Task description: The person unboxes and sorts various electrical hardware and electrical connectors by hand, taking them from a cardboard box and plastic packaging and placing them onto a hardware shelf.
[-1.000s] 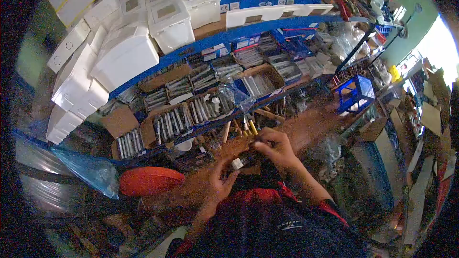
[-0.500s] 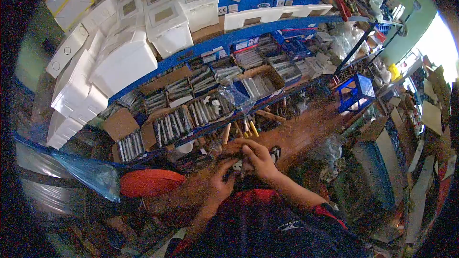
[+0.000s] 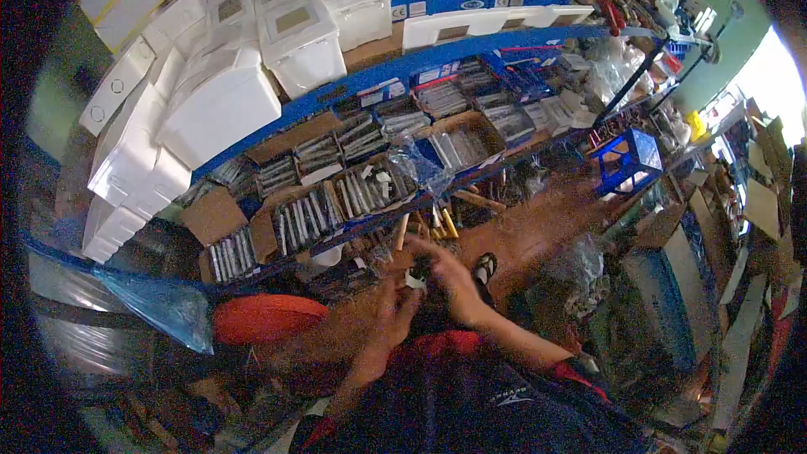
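Observation:
Low in front of my chest, my left hand (image 3: 392, 317) has its fingers and thumb raised around a small white piece (image 3: 414, 281). The piece is too small and blurred to name. My right hand (image 3: 455, 284) is just right of it, apart from the piece, its fingers stretched toward the upper left and smeared by motion. Nothing shows in the right hand. Just beyond both hands, several wooden and yellow handles (image 3: 448, 223) stick out under the shelf.
A blue-edged shelf (image 3: 370, 67) carries white plastic boxes (image 3: 303, 38) above cartons of packed small parts (image 3: 307, 223). A red rounded object (image 3: 267, 318) lies at left. On the right are a blue stool-like frame (image 3: 630, 160), clear plastic bags (image 3: 580, 273) and cardboard (image 3: 672, 277).
My hands were close together around something small. Now they have drawn apart, the right fingers have straightened, and the white piece shows at my left fingertips.

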`<state>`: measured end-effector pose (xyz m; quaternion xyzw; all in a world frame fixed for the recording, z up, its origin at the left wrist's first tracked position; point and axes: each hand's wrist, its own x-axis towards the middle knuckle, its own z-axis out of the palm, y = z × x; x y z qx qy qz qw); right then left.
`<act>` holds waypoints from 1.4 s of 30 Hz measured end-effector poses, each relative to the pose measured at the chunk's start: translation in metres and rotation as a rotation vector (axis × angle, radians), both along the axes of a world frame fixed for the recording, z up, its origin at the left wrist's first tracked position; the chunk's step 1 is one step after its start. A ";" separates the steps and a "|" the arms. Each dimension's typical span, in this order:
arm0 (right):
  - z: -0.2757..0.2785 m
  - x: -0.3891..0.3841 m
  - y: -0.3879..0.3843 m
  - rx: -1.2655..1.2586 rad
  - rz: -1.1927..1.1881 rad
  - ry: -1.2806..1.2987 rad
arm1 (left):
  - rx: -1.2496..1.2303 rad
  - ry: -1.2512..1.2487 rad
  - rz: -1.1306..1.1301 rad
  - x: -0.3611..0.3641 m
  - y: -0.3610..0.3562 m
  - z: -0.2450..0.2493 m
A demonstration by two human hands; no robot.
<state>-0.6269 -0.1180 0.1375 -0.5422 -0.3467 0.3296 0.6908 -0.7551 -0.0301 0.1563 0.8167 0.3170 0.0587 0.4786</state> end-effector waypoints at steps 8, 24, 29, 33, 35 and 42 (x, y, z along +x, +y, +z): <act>-0.028 0.003 -0.002 -0.241 0.182 -0.553 | -0.479 -0.281 -0.038 -0.006 0.021 -0.060; -0.063 0.018 -0.002 -0.617 -0.047 -0.432 | -0.174 -0.200 0.093 0.027 -0.009 -0.019; -0.057 0.038 -0.005 -0.266 0.175 0.139 | -0.481 -0.122 0.370 0.034 0.007 -0.064; -0.070 0.064 -0.005 -0.336 0.236 0.012 | -0.520 -0.127 0.431 0.039 0.013 -0.114; -0.064 0.075 0.001 -0.357 0.225 0.073 | -0.521 -0.090 0.446 0.058 0.007 -0.046; -0.082 0.139 0.030 -0.293 0.228 -0.295 | -0.085 -0.234 0.377 0.104 0.006 -0.055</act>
